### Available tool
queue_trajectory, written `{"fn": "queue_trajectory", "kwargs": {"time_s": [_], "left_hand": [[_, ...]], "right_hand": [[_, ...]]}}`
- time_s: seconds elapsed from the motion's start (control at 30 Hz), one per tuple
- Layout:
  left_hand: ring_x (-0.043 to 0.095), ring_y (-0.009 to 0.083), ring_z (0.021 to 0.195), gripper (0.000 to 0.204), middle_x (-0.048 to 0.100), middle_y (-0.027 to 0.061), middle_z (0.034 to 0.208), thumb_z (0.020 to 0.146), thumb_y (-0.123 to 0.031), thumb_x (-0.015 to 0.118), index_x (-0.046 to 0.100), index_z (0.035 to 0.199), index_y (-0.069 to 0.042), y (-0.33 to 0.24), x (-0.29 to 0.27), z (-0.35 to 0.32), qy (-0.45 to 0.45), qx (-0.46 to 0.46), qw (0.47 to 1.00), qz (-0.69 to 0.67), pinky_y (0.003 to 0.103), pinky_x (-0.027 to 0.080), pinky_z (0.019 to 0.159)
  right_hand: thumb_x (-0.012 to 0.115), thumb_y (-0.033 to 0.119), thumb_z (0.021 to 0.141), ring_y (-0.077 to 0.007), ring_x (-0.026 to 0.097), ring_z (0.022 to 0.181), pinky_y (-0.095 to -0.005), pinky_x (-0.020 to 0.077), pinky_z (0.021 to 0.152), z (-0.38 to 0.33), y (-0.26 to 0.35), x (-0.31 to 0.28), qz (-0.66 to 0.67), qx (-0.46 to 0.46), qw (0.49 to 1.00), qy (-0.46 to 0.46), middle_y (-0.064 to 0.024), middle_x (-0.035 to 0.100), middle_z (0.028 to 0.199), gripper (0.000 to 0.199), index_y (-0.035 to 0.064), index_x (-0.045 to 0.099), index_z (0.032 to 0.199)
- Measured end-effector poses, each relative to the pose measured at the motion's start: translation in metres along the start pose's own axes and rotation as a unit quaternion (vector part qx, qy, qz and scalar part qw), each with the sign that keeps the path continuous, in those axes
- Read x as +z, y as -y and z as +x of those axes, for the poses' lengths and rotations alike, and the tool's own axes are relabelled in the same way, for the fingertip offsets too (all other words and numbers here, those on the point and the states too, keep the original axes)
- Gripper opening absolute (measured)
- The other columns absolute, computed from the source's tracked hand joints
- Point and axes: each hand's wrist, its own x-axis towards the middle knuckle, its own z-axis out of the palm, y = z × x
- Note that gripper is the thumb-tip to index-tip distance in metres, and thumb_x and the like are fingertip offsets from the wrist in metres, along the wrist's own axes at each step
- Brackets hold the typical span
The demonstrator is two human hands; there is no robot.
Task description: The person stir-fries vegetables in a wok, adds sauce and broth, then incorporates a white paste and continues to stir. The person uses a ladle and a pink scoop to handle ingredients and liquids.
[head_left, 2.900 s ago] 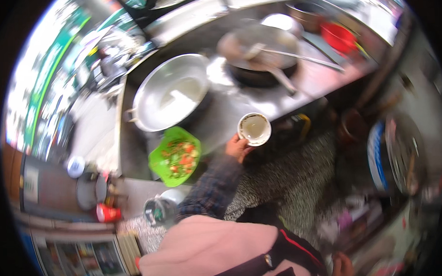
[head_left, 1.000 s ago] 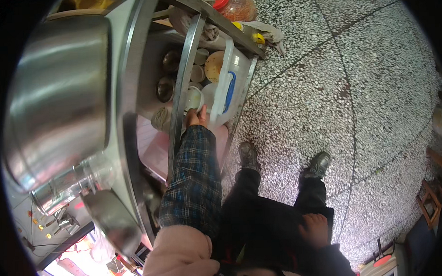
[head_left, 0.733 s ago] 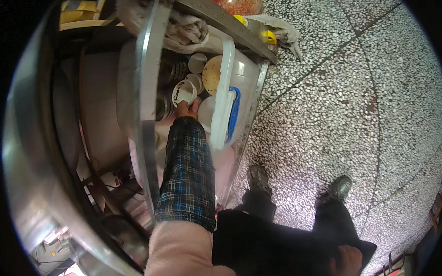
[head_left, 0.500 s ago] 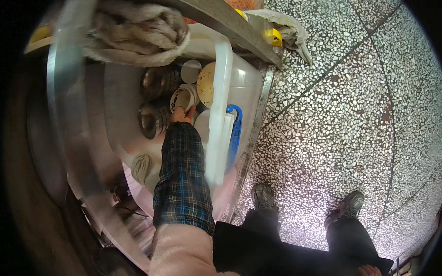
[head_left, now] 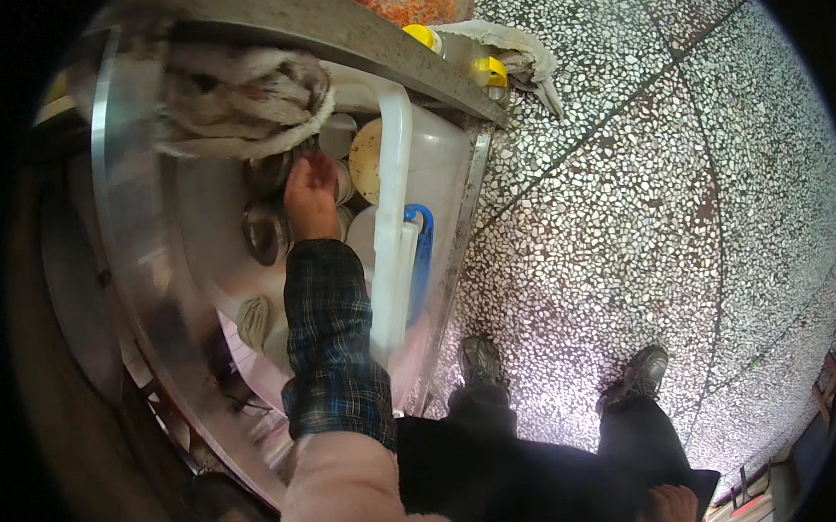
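My left hand reaches into a deep white plastic tub, over stacked round dishes. Its fingers look loosely bent and apart, slightly blurred, with nothing visible in them. Just right of the fingers is a stack of white cups, partly hidden by the hand. To its left sits a stack of metal bowls; another metal stack lies farther back. A cream round lid and a pale round one are beside them. My right hand is at the lower edge against black clothing, its fingers blurred and partly cut off.
A metal frame bar crosses above the tub, with a soiled cloth draped there. A blue handle is on the tub's right side. Yellow-topped containers stand beyond it. My shoes are on speckled floor.
My left hand has left the white cup's rim and shifted farther in, over the stacks. My right hand shows more at the lower edge. The whole view has shifted slightly.
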Motion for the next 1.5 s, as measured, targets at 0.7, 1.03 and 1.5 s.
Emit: {"fn": "queue_trajectory", "kwargs": {"time_s": [0.7,1.03,1.5], "left_hand": [[0.054,0.0274,0.113,0.045,0.054,0.0107,0.123,0.097,-0.029,0.054,0.042,0.137,-0.010,-0.103,0.251,-0.127,-0.050,-0.180,0.921,-0.342,0.046,0.046,0.095],[0.061,0.0243,0.091,0.040,0.063,0.0133,0.097,0.089,-0.030,0.065,0.058,0.113,0.001,-0.229,0.149,-0.530,0.236,-0.140,0.937,0.217,0.037,0.049,0.082],[0.060,0.0144,0.093,0.036,0.062,0.0066,0.098,0.093,-0.022,0.061,0.056,0.116,0.005,-0.418,-0.058,-0.734,-0.268,-0.102,0.954,-0.090,0.030,0.051,0.081]], "right_hand": [[0.063,0.028,0.078,-0.0365,0.061,0.085,-0.0474,0.0444,0.079,-0.019,-0.065,0.070,-0.039,-0.159,0.986,-0.027,-0.0164,0.065,0.086,0.026,0.0040,0.064,0.088],[0.070,0.022,0.079,-0.0394,0.067,0.076,-0.0455,0.0534,0.069,-0.011,0.012,-0.045,-0.043,-0.379,0.920,0.088,-0.0233,0.068,0.088,0.039,-0.0008,0.064,0.110],[0.066,0.009,0.085,-0.0250,0.064,0.102,-0.0339,0.0490,0.089,-0.163,0.329,-0.134,0.041,-0.487,0.866,-0.108,-0.0178,0.067,0.109,0.034,-0.0027,0.061,0.117]]}}
